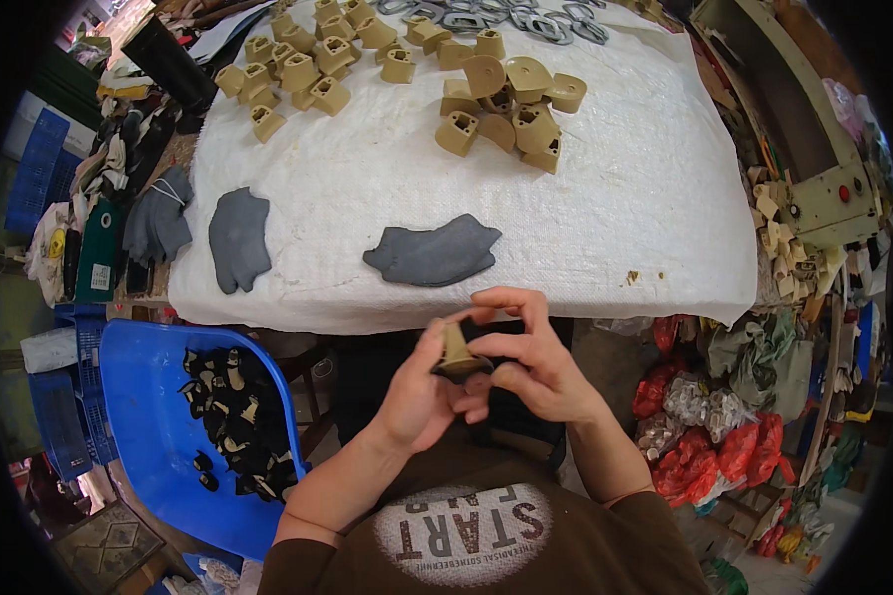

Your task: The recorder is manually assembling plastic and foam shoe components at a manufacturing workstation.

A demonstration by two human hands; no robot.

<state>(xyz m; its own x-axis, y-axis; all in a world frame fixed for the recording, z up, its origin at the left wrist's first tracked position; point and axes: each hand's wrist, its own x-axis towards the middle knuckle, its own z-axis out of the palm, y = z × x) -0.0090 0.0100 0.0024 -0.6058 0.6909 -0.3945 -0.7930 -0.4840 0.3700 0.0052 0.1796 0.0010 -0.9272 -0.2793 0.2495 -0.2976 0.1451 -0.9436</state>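
Note:
Just beyond the table's front edge, nearer my body, I hold a tan shoe heel (455,347) with a dark edge along its lower end. My left hand (414,395) is closed round it from the left, thumb along its side. From the right, my right hand (548,375) has its bent fingers and thumb on the heel. The dark edge is partly hidden by fingers. On the table ahead lies a dark grey cut piece (435,250), with a second grey piece (239,240) to its left. Several tan heels (536,129) stand in a group farther back.
A white woven sheet (645,198) covers the table. More tan heels (300,71) and grey ring-shaped parts (556,24) sit at the back. Left below, a blue basin (154,436) holds dark-covered heels (236,407). Red plastic bags (739,451) lie at the right.

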